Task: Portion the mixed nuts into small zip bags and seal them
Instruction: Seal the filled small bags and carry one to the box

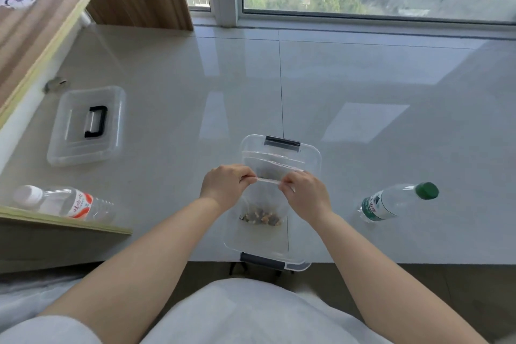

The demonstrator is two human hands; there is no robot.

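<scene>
Left hand [227, 186]: fingers curled, pinching the left end of the top strip of a small clear zip bag [264, 198]. Right hand [304, 194]: fingers likewise curled, pinching the right end of the same strip. The strip is stretched taut between them. The bag hangs over an open clear plastic box [312, 159] at 6 o'clock on the pale sill; mixed nuts [261, 216] sit in the bag's bottom. More clear bags [268, 160] lie at the box's far end. Box lid [86, 126] at 9 o'clock, well apart. Red-labelled bottle [65, 202] at 8 o'clock; green-capped bottle [396, 202] at 3 o'clock.
</scene>
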